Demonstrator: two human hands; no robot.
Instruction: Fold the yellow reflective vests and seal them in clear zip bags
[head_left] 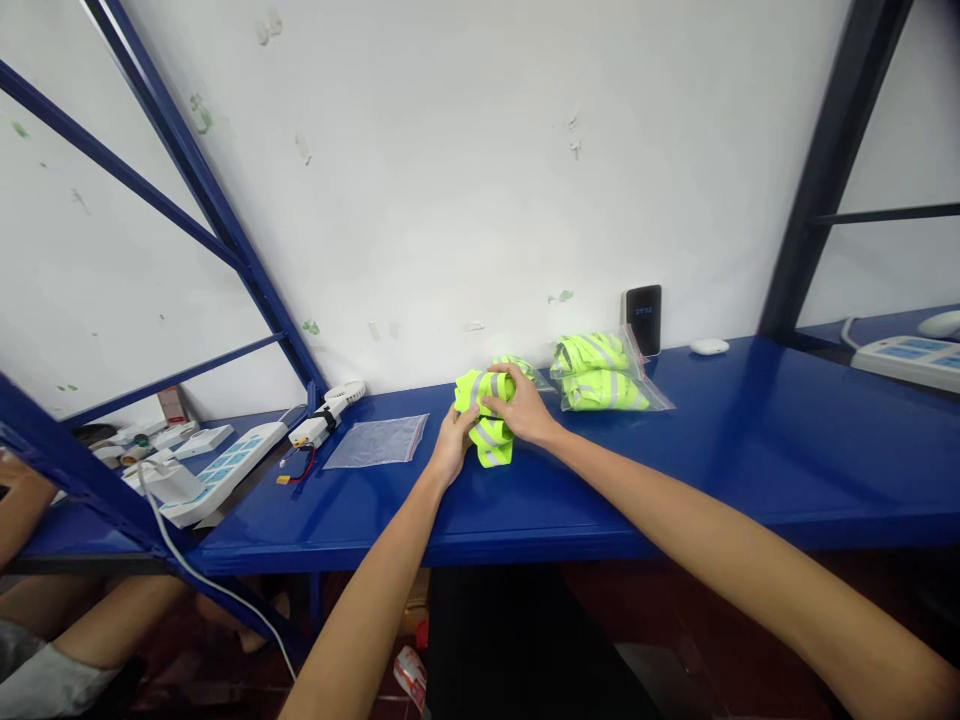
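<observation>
A neon yellow-green bundle with silver reflective stripes (491, 440) is held between both hands over the blue table, a loose end hanging down in front. My left hand (453, 440) grips its left side, thumb toward the middle. From the right and top, my right hand (523, 405) has its fingers closed round the cloth. Behind my right hand lies another piece of yellow-green material, partly hidden. A flat clear zip bag (379, 442) rests to the left of my hands. To the right, clear bags packed with yellow-green striped material (600, 372) lie near the wall.
The blue table (720, 440) meets a white wall. A phone (643, 320) leans there, beside a white case (709, 347). Left are a small battery with red wires (298, 464), a white fan (341, 395), a power strip (225, 475) and another person's arm (22, 505).
</observation>
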